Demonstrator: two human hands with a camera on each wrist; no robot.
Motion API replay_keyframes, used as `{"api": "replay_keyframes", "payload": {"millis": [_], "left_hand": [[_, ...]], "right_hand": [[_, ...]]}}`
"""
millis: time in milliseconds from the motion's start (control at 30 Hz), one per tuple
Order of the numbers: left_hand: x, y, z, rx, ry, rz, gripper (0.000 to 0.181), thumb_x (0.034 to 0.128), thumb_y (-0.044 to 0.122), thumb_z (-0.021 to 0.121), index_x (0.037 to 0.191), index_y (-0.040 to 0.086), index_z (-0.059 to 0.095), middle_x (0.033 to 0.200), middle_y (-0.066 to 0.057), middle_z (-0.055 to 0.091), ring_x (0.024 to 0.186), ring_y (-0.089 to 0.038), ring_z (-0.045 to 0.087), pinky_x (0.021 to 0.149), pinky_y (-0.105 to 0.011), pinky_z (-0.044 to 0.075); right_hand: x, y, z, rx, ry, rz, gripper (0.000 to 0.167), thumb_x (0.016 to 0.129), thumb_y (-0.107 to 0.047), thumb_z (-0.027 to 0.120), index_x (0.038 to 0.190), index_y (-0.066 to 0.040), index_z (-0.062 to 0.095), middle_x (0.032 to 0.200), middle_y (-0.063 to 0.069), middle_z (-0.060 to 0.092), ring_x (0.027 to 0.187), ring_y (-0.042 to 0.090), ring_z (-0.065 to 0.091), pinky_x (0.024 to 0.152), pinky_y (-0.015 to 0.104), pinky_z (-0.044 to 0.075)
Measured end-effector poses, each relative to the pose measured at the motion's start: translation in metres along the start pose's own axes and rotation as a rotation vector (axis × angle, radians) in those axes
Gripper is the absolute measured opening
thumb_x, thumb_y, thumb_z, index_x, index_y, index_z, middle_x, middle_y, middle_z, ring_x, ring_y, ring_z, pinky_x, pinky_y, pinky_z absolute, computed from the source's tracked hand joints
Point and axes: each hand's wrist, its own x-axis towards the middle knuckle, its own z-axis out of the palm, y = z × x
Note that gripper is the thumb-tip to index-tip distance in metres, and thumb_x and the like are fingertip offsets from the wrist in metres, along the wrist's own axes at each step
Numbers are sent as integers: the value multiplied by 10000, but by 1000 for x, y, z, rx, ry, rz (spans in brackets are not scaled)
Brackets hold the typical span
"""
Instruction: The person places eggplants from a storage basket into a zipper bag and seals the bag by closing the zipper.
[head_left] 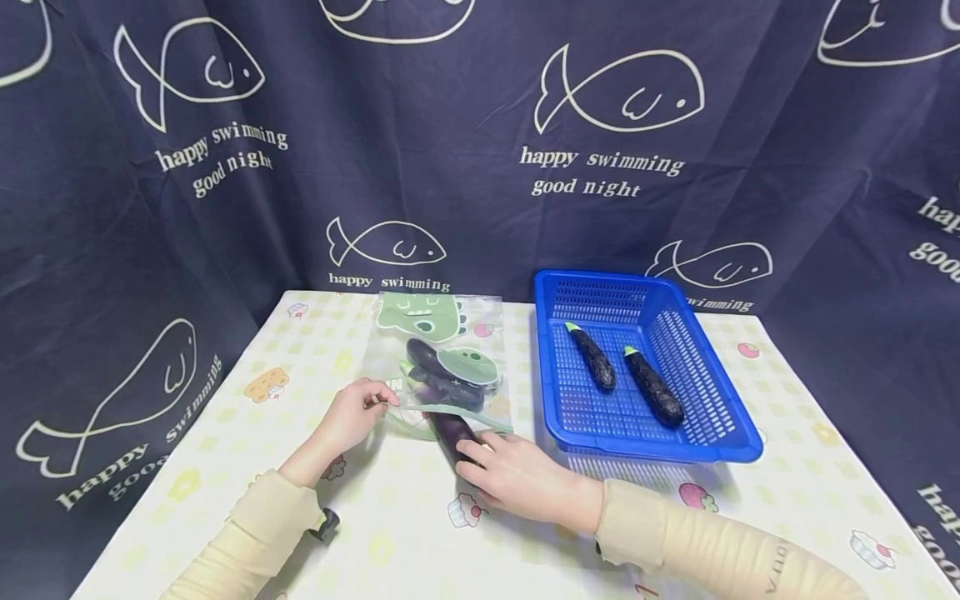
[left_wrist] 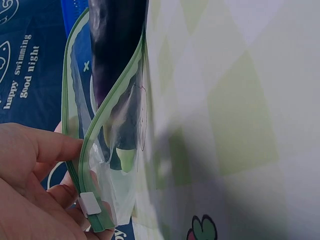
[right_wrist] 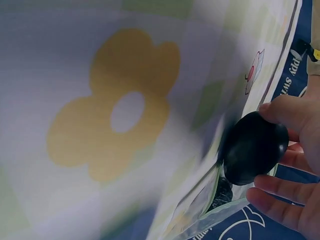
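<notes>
A clear zip bag [head_left: 487, 310] with green dinosaur prints lies on the table, its green-edged mouth toward me. Several dark eggplants [head_left: 424, 355] show through its film. My left hand [head_left: 357, 412] pinches the left corner of the mouth, close to the white slider [left_wrist: 90, 203] in the left wrist view, where the two lips stand apart. In my right hand [head_left: 525, 477] is another eggplant [head_left: 452, 433], gripped between thumb and fingers near its rounded end [right_wrist: 256, 149]. Its other end, with a pale green tip [left_wrist: 125, 159], is inside the bag mouth.
To the right of the bag stands a blue plastic basket [head_left: 550, 375] with two eggplants, one at its left [head_left: 592, 358] and one at its right [head_left: 654, 387]. A patterned cloth [head_left: 300, 367] covers the table. A dark fish-print curtain [head_left: 480, 208] hangs behind.
</notes>
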Motion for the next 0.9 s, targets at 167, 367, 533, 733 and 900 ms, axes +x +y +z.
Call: {"api": "replay_keyframes", "payload": {"millis": [167, 367, 533, 733, 900], "left_hand": [[1, 0, 0, 3, 3, 2, 201, 810, -54, 603, 829, 128, 684, 867, -37, 606, 712, -150, 487, 626, -270, 419], [1, 0, 0, -6, 6, 11, 198, 802, -58, 604, 823, 123, 682, 859, -55, 602, 708, -154, 489, 629, -286, 422], [2, 0, 1, -7, 5, 9, 198, 801, -57, 604, 823, 123, 683, 862, -51, 602, 709, -153, 484, 635, -288, 418], [2, 0, 1, -6, 3, 4, 201, 801, -57, 600, 822, 124, 683, 863, -54, 598, 708, -155, 480, 638, -290, 413], [2, 1, 1, -8, 8, 6, 201, 797, -60, 599, 823, 120, 684, 859, -53, 598, 707, -155, 480, 642, -293, 414]], "right_hand": [[3, 1, 2, -11, 12, 4, 345, 733, -302, 731, 1025, -179, 595, 1150, -11, 577, 908, 165, 549, 602, 250, 487], [8, 2, 2, 9, -20, 21, 361, 734, -314, 744, 1031, -189, 580, 1174, -13, 564, 878, 157, 543, 570, 246, 475], [11, 3, 2, 12, -62, 36, 423, 721, -354, 769, 1064, -203, 572, 1212, -13, 546, 869, 149, 538, 544, 238, 467], [14, 3, 1, 0, -86, 39, 438, 725, -356, 773, 1081, -205, 568, 1228, -20, 538, 840, 148, 539, 522, 233, 449], [17, 4, 0, -22, -109, 36, 417, 746, -332, 759, 1097, -200, 577, 1253, -23, 544, 782, 147, 557, 532, 246, 458]]}}
